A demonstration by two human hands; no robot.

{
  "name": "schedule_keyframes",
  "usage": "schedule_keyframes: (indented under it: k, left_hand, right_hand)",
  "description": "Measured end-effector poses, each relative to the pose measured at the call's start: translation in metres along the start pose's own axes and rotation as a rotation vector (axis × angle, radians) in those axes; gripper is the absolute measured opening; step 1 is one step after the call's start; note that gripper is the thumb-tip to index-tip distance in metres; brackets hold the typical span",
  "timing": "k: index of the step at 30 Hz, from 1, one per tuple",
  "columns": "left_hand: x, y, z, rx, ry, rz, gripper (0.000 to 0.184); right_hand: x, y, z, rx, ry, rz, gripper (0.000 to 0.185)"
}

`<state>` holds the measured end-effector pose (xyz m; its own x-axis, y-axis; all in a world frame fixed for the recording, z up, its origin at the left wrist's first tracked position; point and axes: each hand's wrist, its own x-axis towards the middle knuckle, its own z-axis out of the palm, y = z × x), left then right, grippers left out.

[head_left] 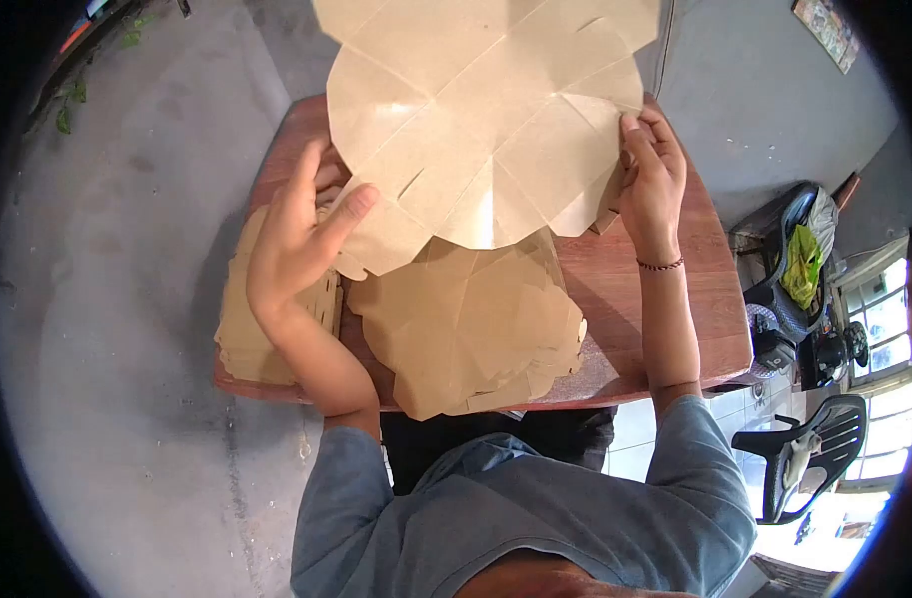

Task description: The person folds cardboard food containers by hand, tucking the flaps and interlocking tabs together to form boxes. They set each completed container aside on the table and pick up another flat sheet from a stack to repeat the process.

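A large brown cardboard sheet (pixel 486 130) with scalloped edges and crease lines is raised over the table. My right hand (pixel 653 164) pinches its right edge between thumb and fingers. At the sheet's lower left edge is my left hand (pixel 311 224), its thumb in front and its fingers apart, partly behind the edge; the sheet rests against it. Below the sheet, a pile of similar cut cardboard pieces (pixel 461 329) lies near the table's front edge. Another stack of cardboard (pixel 252 344) is at the left, partly hidden by my left forearm.
The reddish wooden table (pixel 675 299) stands close to a grey wall (pixel 157 249). To the right are a dark chair (pixel 820 448), another chair holding a yellow-green bag (pixel 802 267), and windows. A picture (pixel 827 32) hangs at the upper right.
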<state>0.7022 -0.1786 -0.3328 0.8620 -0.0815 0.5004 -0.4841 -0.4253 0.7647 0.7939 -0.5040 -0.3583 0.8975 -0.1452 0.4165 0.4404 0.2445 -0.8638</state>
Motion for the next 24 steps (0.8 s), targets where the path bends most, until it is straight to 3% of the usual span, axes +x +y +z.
schedule_keyframes:
  k: [1,3,9,16,18,19,21,24]
  left_hand:
    - [0.001,0.003,-0.001,0.001,-0.003,0.004,0.060]
    - [0.000,0.008,-0.005,-0.009,-0.064,-0.180,0.044]
    - [-0.003,0.002,-0.017,0.005,-0.062,-0.158,0.040]
    - [-0.005,-0.002,-0.020,0.050,-0.057,-0.131,0.041]
    - [-0.006,0.002,-0.017,0.346,0.019,-0.188,0.054]
    - [-0.007,0.001,-0.015,0.346,0.020,-0.189,0.054]
    - [-0.008,-0.003,-0.008,0.645,0.232,-0.044,0.060]
    - [-0.011,0.012,-0.002,0.618,0.128,0.099,0.060]
  right_hand:
    - [0.000,0.001,0.000,0.002,0.004,-0.003,0.022]
    - [-0.002,0.002,0.005,-0.011,-0.049,0.006,0.024]
    - [-0.010,-0.011,0.010,-0.048,-0.141,0.101,0.024]
    - [-0.005,-0.002,0.003,0.137,-0.255,0.146,0.024]
    - [-0.008,-0.007,0.008,0.163,-0.209,0.164,0.023]
    - [-0.009,-0.008,0.010,0.189,-0.162,0.182,0.022]
    - [-0.005,0.001,0.004,0.197,-0.202,0.189,0.020]
    - [-0.003,0.006,-0.003,0.186,-0.275,0.221,0.016]
